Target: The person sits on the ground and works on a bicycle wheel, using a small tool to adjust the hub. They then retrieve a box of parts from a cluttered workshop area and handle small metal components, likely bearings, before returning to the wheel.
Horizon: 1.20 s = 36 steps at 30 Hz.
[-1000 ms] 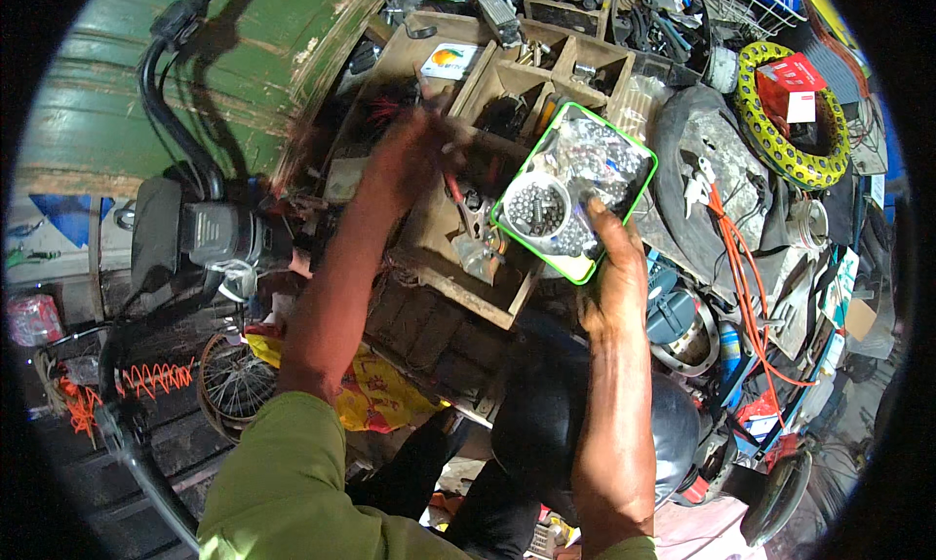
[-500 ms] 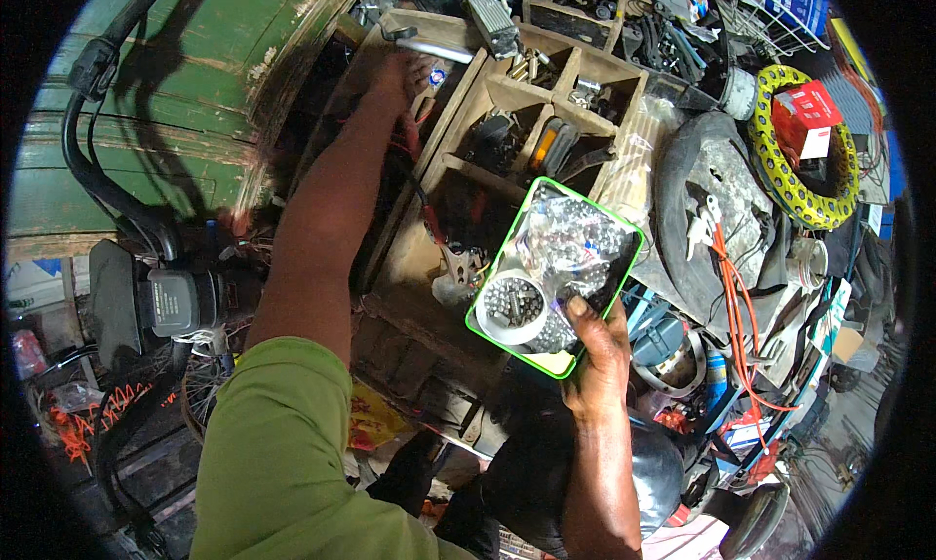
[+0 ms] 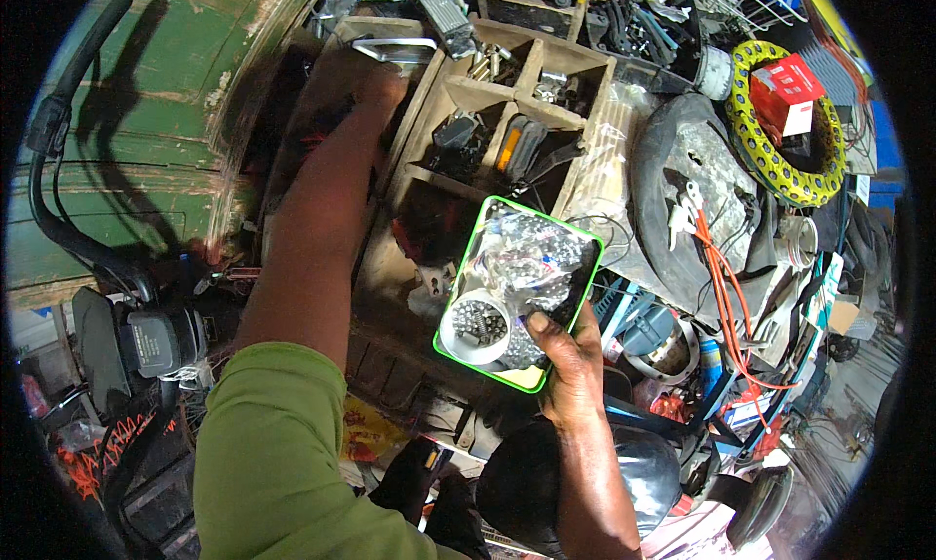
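My right hand [image 3: 565,350] grips the near right edge of a shallow green-rimmed tray [image 3: 450,289], thumb over the rim. In the tray lie a clear plastic bag [image 3: 531,253] of small shiny metal pieces and a white round cup [image 3: 448,338] of small metal parts. My left hand [image 3: 383,87] reaches into the long left compartment of a wooden sorting box [image 3: 429,112]. Its fingers are dark and hard to make out. Just beyond the hand lies a silver loop-shaped metal piece [image 3: 395,49].
Other compartments hold brass-coloured fittings [image 3: 494,65] and a dark part with an orange strip [image 3: 517,149]. To the right are a black rubber piece [image 3: 682,190], a yellow spotted ring [image 3: 746,121] and orange-handled cable [image 3: 726,287]. A black handlebar [image 3: 63,209] stands at left.
The view has shifted, and the scene slides left. My left hand has sunk deeper into shadow in the compartment; the silver piece looks turned. My right hand still holds the tray.
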Each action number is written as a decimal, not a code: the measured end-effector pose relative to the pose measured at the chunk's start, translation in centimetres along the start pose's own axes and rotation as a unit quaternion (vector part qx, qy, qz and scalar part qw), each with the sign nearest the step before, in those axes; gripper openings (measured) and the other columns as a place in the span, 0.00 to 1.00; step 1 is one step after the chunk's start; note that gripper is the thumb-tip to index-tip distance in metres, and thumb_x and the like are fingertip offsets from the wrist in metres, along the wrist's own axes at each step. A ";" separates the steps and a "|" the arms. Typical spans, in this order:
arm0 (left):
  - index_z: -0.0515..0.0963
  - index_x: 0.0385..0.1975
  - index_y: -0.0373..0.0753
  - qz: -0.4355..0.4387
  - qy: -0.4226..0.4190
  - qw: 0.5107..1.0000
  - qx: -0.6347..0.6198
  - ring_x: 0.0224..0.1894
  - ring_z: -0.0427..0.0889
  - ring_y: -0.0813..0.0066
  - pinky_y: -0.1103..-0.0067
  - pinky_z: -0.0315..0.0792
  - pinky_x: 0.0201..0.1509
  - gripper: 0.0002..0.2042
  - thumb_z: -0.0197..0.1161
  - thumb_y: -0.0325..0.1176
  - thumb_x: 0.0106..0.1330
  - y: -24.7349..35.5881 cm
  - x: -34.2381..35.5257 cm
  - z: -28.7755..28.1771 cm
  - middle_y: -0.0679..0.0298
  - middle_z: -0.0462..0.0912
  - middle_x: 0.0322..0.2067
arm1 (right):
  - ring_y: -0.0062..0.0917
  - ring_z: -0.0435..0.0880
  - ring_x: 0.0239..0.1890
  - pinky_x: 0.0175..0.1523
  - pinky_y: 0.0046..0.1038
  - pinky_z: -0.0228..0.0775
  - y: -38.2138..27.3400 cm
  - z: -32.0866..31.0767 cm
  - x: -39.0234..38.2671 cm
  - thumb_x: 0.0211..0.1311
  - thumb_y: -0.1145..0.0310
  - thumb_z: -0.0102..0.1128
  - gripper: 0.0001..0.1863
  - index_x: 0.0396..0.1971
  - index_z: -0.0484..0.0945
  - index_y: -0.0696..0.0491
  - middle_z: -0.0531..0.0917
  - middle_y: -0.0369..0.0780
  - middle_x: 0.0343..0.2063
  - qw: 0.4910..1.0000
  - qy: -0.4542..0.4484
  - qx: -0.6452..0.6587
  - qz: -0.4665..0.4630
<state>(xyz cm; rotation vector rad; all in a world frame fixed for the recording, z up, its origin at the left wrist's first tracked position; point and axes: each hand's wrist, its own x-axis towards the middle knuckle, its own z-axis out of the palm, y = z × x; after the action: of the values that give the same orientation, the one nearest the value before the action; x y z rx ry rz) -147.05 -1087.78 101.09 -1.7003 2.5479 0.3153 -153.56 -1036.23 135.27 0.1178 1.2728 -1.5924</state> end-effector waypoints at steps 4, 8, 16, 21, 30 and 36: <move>0.86 0.52 0.45 0.073 0.031 0.955 0.287 0.60 0.81 0.58 0.53 0.75 0.62 0.19 0.58 0.47 0.70 -11.0 2.3 1.6 0.63 0.85 0.58 | 0.23 0.82 0.51 0.60 0.27 0.73 0.6 0.9 -0.7 0.57 0.67 0.75 0.34 0.63 0.72 0.58 0.84 0.39 0.52 0.998 -0.056 0.015 0.020; 0.88 0.48 0.42 0.116 -0.025 0.962 0.246 0.57 0.83 0.55 0.51 0.76 0.60 0.16 0.58 0.41 0.71 -4.6 0.7 0.5 0.56 0.87 0.53 | 0.24 0.82 0.52 0.61 0.28 0.73 0.4 0.0 0.0 0.58 0.66 0.76 0.35 0.63 0.71 0.58 0.84 0.39 0.52 1.000 -0.012 -0.011 0.002; 0.82 0.50 0.34 0.120 0.161 0.969 0.141 0.51 0.84 0.40 0.47 0.76 0.57 0.19 0.62 0.40 0.65 -5.7 -2.3 -0.5 0.42 0.85 0.49 | 0.24 0.82 0.52 0.61 0.28 0.73 -0.3 -0.1 -0.4 0.58 0.64 0.76 0.35 0.63 0.71 0.58 0.84 0.40 0.52 0.999 -0.052 0.007 -0.009; 0.77 0.54 0.29 0.015 0.148 0.973 -0.177 0.48 0.85 0.40 0.53 0.78 0.55 0.24 0.68 0.38 0.61 -0.6 -11.8 -10.7 0.43 0.85 0.45 | 0.25 0.82 0.52 0.62 0.28 0.71 -0.2 -0.9 -0.2 0.57 0.64 0.77 0.36 0.63 0.72 0.58 0.84 0.39 0.53 0.999 -0.041 0.004 -0.017; 0.78 0.49 0.37 0.167 -0.054 0.725 -0.666 0.44 0.84 0.80 0.80 0.79 0.47 0.15 0.72 0.25 0.64 10.7 -38.0 -31.1 0.66 0.84 0.42 | 0.25 0.81 0.54 0.63 0.29 0.71 -0.5 -0.3 -1.9 0.59 0.69 0.73 0.32 0.63 0.71 0.57 0.83 0.39 0.54 0.998 -0.045 0.027 -0.030; 0.81 0.48 0.38 0.153 -0.052 0.798 -0.581 0.40 0.82 0.83 0.83 0.76 0.42 0.12 0.70 0.26 0.66 10.8 -38.2 -32.1 0.67 0.85 0.38 | 0.26 0.81 0.54 0.64 0.31 0.72 -0.5 -0.3 -2.1 0.59 0.70 0.72 0.33 0.64 0.70 0.58 0.82 0.40 0.54 0.997 -0.057 0.036 -0.024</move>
<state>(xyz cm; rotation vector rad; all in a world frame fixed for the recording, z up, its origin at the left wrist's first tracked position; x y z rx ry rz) -140.16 -1055.68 140.22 -1.2480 2.6134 2.2773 -153.15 -1034.71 136.78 0.0420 1.1387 -1.6628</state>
